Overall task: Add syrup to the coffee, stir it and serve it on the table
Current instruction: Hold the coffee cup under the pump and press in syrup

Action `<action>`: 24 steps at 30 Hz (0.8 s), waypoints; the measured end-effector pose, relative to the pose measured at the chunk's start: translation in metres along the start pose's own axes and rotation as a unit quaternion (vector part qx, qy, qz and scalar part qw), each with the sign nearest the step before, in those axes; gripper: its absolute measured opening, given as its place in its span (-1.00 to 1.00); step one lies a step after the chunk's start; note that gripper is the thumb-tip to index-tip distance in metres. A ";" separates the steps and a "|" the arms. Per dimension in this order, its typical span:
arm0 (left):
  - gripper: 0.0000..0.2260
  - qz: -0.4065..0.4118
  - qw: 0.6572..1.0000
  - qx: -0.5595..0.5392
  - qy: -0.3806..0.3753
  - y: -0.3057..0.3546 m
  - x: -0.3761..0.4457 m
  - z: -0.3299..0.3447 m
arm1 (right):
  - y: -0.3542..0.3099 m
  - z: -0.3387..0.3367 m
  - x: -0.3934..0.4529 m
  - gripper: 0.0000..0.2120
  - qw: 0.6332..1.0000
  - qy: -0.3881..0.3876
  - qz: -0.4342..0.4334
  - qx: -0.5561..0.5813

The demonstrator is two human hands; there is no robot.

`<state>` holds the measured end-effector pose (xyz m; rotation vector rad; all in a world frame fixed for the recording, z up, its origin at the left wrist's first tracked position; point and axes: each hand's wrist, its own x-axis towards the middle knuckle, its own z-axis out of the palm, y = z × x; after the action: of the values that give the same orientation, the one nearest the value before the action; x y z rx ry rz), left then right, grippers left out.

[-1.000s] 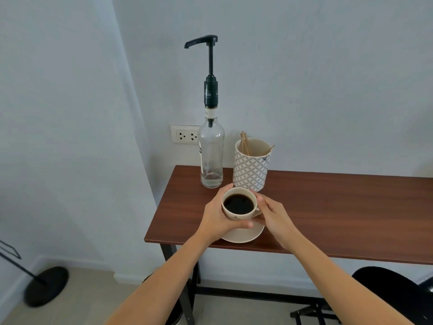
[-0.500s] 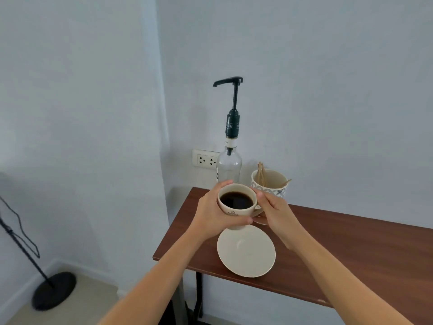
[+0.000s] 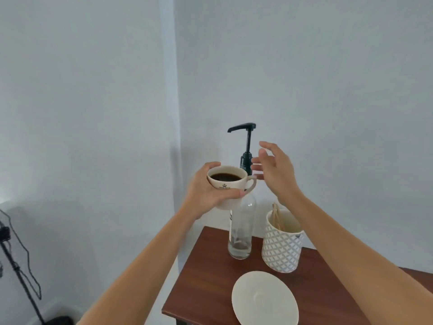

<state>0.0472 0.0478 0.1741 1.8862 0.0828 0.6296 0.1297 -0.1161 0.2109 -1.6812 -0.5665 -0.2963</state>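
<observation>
My left hand [image 3: 206, 193] holds a cream coffee cup [image 3: 228, 184] full of black coffee, raised in the air below and left of the pump spout. Behind it a clear glass syrup bottle [image 3: 241, 231] with a black pump [image 3: 244, 146] stands on the brown table [image 3: 210, 277]. My right hand [image 3: 276, 172] is open, fingers spread, just right of the pump stem and touching nothing. The empty cream saucer [image 3: 264, 299] lies on the table near its front edge. Wooden stir sticks [image 3: 277, 216] stand in a patterned white holder [image 3: 282, 247].
White walls meet in a corner behind the table. A black stand with cables [image 3: 16, 273] is at the far left on the floor. The table's left edge lies directly below the raised cup.
The cup has risen off the saucer up to the pump's height. My right hand has let go of the handle and opened beside the pump. The camera has tilted upward.
</observation>
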 end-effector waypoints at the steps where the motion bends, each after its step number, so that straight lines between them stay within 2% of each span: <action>1: 0.01 -0.001 1.000 -0.003 0.000 0.003 0.006 -0.004 | -0.005 0.003 0.011 -0.68 1.000 0.021 -0.016 -0.008; 5: 0.05 -0.003 1.000 -0.013 -0.003 0.010 0.040 -0.018 | -0.019 0.021 0.052 -0.62 0.998 0.021 -0.051 -0.021; 8: 0.06 0.000 1.000 -0.003 -0.011 0.012 0.060 -0.024 | -0.027 0.036 0.069 -0.59 0.999 0.014 -0.043 0.024; 11: 0.07 -0.008 1.000 -0.005 -0.011 0.013 0.063 -0.026 | -0.028 0.046 0.068 -0.64 0.997 0.017 -0.041 0.060; 14: 0.08 -0.008 1.000 -0.005 -0.011 0.018 0.064 -0.026 | -0.028 0.052 0.066 -0.75 0.994 0.055 -0.041 0.090; 17: 0.07 -0.008 1.000 -0.009 -0.011 0.022 0.066 -0.026 | -0.028 0.056 0.067 -0.71 0.989 0.079 -0.042 0.117; 24: -0.03 -0.011 1.000 -0.010 -0.014 0.021 0.076 -0.027 | -0.027 0.063 0.071 -0.83 0.983 0.112 -0.059 0.129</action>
<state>0.0952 0.0884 0.2292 1.8707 0.0791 0.5876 0.1680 -0.0380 0.2568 -1.3458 -0.5120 -0.4710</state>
